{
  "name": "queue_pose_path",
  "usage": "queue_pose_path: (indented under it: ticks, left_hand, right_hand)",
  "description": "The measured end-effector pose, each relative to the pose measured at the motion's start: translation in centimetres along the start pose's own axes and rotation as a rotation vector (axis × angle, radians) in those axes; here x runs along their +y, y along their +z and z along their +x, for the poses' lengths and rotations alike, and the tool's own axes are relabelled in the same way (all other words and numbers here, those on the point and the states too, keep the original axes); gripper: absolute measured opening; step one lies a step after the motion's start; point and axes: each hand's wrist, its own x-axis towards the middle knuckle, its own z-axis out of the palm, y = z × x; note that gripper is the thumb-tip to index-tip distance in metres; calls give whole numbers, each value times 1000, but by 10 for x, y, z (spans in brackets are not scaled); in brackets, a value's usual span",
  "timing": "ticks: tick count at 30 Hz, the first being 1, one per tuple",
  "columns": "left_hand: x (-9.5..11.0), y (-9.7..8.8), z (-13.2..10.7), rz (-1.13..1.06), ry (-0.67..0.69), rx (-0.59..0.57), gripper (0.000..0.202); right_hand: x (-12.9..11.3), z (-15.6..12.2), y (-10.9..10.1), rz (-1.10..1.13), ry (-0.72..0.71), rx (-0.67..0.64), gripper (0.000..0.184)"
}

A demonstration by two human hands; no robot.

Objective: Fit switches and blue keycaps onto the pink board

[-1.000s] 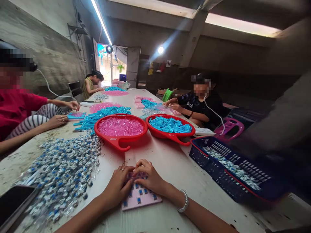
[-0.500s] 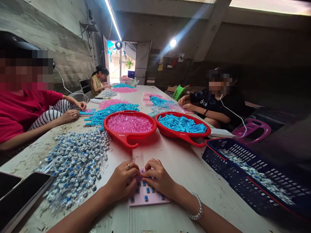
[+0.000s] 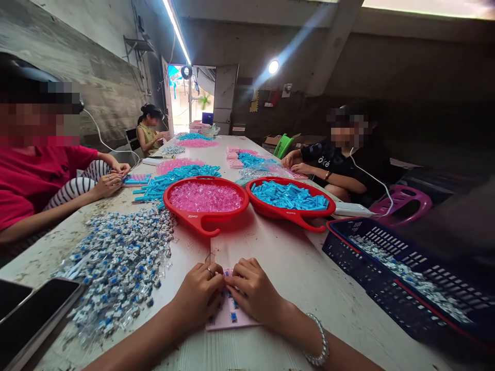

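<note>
Two hands were on it: the left hand (image 3: 197, 294) and right hand (image 3: 255, 291) curled inward, fingertips meeting over the far end of a pink plate (image 3: 224, 323), though whether they pinched anything there I couldn't tell! Blue-topped switches (image 3: 119, 263) lay heaped left of the plate, a red tray (image 3: 195, 224) beyond it. That plate looked light, stiff, a bit slick; take it by its bare edges.

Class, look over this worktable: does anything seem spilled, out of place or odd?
Yes: the blue-and-white switches lie in a loose heap directly on the table, while the pink parts sit contained in a red tray. The heap looks spilled, though it may be deliberate.
</note>
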Motion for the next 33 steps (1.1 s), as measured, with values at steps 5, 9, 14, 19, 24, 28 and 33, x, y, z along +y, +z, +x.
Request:
queue_pose_path:
  ticks: [5,9,14,19,24,28,33]
  left_hand:
    - [1,1,1,-10,-15,-4,23]
    - [2,2,1,-108,-83,4,20]
    - [3,3,2,-179,-117,7,21]
    - [2,4,3,-185,-119,-19,19]
    - [2,5,3,-176,-99,-7,20]
    - [2,5,1,-176,-95,-20,19]
    - [2,8,0,-155,-101,-26,25]
  right_hand:
    - [-7,1,-2,-48,-16,-1,10]
    - [-6,0,-3,-38,-13,-1,12]
    - [-3,-1,-3,-23,-35,-2,11]
    - [-4,-1,-3,2,-112,-32,13]
    - [-6,0,-7,-20,-140,-111,16]
    - [-7,0,-9,-21,-146,-145,16]
    - [-9,0,-9,-13,-140,-141,16]
